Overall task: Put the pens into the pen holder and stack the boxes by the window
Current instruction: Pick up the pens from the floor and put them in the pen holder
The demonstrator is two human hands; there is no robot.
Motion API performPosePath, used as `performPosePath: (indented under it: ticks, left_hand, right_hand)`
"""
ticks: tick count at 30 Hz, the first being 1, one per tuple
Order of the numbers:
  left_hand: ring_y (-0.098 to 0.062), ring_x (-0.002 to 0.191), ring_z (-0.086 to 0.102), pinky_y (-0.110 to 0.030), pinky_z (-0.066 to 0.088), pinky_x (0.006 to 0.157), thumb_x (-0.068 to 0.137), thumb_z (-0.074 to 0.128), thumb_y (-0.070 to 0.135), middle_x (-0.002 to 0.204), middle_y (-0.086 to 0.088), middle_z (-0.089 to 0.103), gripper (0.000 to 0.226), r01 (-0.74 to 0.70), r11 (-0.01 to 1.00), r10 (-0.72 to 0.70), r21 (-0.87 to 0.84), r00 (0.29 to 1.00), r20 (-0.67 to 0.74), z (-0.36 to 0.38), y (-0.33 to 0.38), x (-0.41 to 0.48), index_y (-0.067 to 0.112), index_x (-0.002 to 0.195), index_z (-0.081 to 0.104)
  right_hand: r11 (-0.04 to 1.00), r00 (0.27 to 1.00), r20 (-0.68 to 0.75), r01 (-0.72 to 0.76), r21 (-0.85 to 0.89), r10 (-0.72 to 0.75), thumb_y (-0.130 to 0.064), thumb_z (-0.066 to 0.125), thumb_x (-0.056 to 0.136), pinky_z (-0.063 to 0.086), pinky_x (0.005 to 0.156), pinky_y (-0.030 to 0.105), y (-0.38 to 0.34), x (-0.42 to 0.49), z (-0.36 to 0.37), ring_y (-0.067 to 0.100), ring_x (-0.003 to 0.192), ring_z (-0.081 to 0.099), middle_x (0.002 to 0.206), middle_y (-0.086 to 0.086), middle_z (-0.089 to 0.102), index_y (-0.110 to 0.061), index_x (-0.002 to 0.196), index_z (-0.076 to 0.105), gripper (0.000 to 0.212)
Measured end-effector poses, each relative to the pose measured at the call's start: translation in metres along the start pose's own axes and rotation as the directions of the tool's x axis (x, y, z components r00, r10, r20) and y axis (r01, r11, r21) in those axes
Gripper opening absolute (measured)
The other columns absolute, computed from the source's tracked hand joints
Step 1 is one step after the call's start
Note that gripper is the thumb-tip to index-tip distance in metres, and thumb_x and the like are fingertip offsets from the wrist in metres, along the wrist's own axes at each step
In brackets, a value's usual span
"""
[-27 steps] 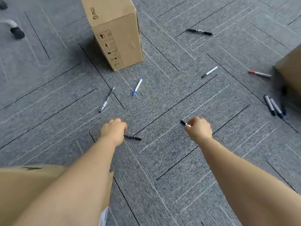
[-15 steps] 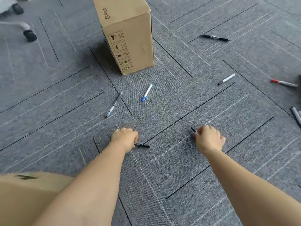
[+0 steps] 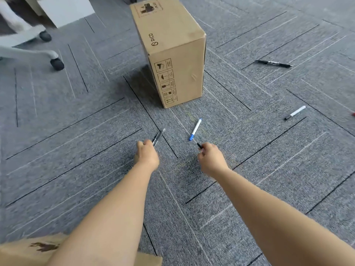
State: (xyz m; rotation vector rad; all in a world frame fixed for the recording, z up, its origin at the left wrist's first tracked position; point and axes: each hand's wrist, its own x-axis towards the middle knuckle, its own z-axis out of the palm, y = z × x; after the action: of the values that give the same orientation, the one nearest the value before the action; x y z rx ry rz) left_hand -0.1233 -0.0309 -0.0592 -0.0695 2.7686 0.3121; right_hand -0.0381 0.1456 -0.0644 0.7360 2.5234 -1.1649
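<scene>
My left hand [image 3: 147,154] is closed around a black pen, whose tip lies alongside a clear pen [image 3: 159,135] on the grey carpet; I cannot tell whether the clear pen is gripped too. Just short of a white pen with a blue cap [image 3: 195,129], my right hand [image 3: 211,160] is closed on a pen with a black end [image 3: 199,145]. A tall cardboard box [image 3: 172,54] stands upright beyond both hands. More pens lie to the right: a black pen [image 3: 273,63] and a white marker with a black cap [image 3: 294,112]. No pen holder is in view.
A second cardboard box [image 3: 28,250] sits at the bottom left under my left arm. A white office chair base [image 3: 25,51] with black castors stands at the top left. Something red [image 3: 353,114] shows at the right edge.
Both hands have moved forward across the carpet with their pens. The left hand has reached the clear pen; the right hand has come close to the blue-capped pen. The view has shifted towards the box.
</scene>
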Motion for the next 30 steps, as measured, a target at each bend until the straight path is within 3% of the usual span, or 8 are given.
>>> performPosePath:
  ticks: [4, 9, 11, 16, 21, 25, 28, 30]
  left_hand:
    - [-0.024, 0.089, 0.054, -0.030, 0.042, 0.060, 0.088, 0.057, 0.000, 0.121, -0.015, 0.045, 0.058, -0.034, 0.999, 0.034, 0.020, 0.999, 0.021, 0.010, -0.002, 0.022, 0.015, 0.140, 0.034]
    - [-0.031, 0.107, 0.056, -0.041, 0.051, 0.087, 0.088, 0.061, 0.005, 0.120, -0.017, 0.054, 0.048, 0.030, 0.998, -0.030, 0.055, 0.999, 0.015, 0.013, 0.006, 0.032, 0.003, 0.133, 0.041]
    - [-0.030, 0.106, 0.057, -0.037, 0.050, 0.083, 0.089, 0.061, 0.011, 0.120, -0.015, 0.055, 0.038, 0.016, 1.000, -0.017, 0.018, 0.999, 0.045, 0.012, 0.008, 0.029, 0.006, 0.125, 0.049]
    - [-0.021, 0.077, 0.052, -0.029, 0.041, 0.067, 0.090, 0.057, 0.018, 0.096, -0.008, 0.056, 0.011, 0.100, 0.856, 0.025, -0.507, 0.972, 0.233, 0.004, 0.017, 0.013, 0.015, 0.097, 0.051]
    - [-0.019, 0.089, 0.051, -0.042, 0.043, 0.090, 0.091, 0.058, 0.015, 0.097, -0.003, 0.057, 0.009, 0.085, 0.733, 0.208, -0.675, 0.917, 0.341, -0.004, 0.033, -0.010, 0.023, 0.086, 0.055]
    - [-0.017, 0.090, 0.053, -0.038, 0.042, 0.088, 0.093, 0.056, 0.017, 0.095, -0.001, 0.060, 0.005, 0.066, 0.697, 0.316, -0.714, 0.865, 0.389, -0.016, 0.063, -0.030, 0.018, 0.098, 0.057]
    - [-0.019, 0.098, 0.054, -0.041, 0.044, 0.097, 0.098, 0.046, 0.034, 0.098, -0.001, 0.062, 0.030, 0.002, 0.730, 0.388, -0.684, 0.822, 0.416, -0.026, 0.098, -0.053, 0.011, 0.115, 0.054]
    - [-0.011, 0.085, 0.052, -0.030, 0.046, 0.079, 0.100, 0.041, 0.038, 0.091, 0.004, 0.058, 0.038, -0.057, 0.751, 0.443, -0.658, 0.782, 0.438, -0.029, 0.123, -0.073, 0.010, 0.123, 0.049]
  right_hand:
    - [0.987, 0.995, 0.008, 0.098, -0.130, -0.098, -0.014, 0.045, 0.097, 0.057, 0.081, 0.041, -0.013, 0.028, 0.008, 0.024, 0.091, 0.058, 0.128, 0.007, 0.040, -0.024, 0.141, 0.043, 0.045]
    - [0.963, 0.996, -0.003, 0.086, -0.254, -0.090, -0.020, 0.044, 0.097, 0.054, 0.088, 0.045, -0.021, 0.053, 0.013, 0.028, 0.104, 0.055, 0.129, 0.008, 0.038, -0.030, 0.140, 0.043, 0.045]
    - [0.967, 0.997, -0.019, 0.065, -0.246, -0.072, -0.023, 0.044, 0.098, 0.054, 0.085, 0.046, -0.025, 0.057, 0.014, 0.031, 0.101, 0.056, 0.128, 0.011, 0.039, -0.025, 0.134, 0.048, 0.036]
    - [0.975, 0.991, -0.132, -0.035, -0.219, 0.006, -0.006, 0.047, 0.097, 0.054, 0.074, 0.041, -0.031, 0.059, 0.010, 0.028, 0.085, 0.058, 0.119, 0.013, 0.047, -0.012, 0.127, 0.051, 0.031]
    - [0.986, 0.991, -0.074, -0.119, -0.121, 0.111, -0.008, 0.058, 0.090, 0.051, 0.076, 0.041, -0.022, 0.042, -0.008, 0.030, 0.087, 0.056, 0.114, 0.018, 0.055, -0.006, 0.113, 0.045, 0.026]
    - [0.980, 0.986, -0.054, -0.162, -0.117, 0.157, -0.014, 0.050, 0.091, 0.042, 0.062, 0.033, -0.017, 0.012, -0.049, 0.026, 0.078, 0.053, 0.107, 0.015, 0.056, -0.007, 0.117, 0.043, 0.028]
    - [0.966, 0.973, -0.079, -0.226, -0.123, 0.217, -0.018, 0.040, 0.094, 0.041, 0.064, 0.032, -0.008, -0.019, -0.093, 0.026, 0.078, 0.052, 0.103, 0.012, 0.058, -0.007, 0.119, 0.045, 0.028]
    - [0.961, 0.961, -0.097, -0.267, -0.076, 0.259, -0.021, 0.037, 0.097, 0.040, 0.064, 0.031, 0.000, -0.044, -0.119, 0.024, 0.077, 0.052, 0.091, 0.006, 0.055, -0.006, 0.117, 0.044, 0.027]
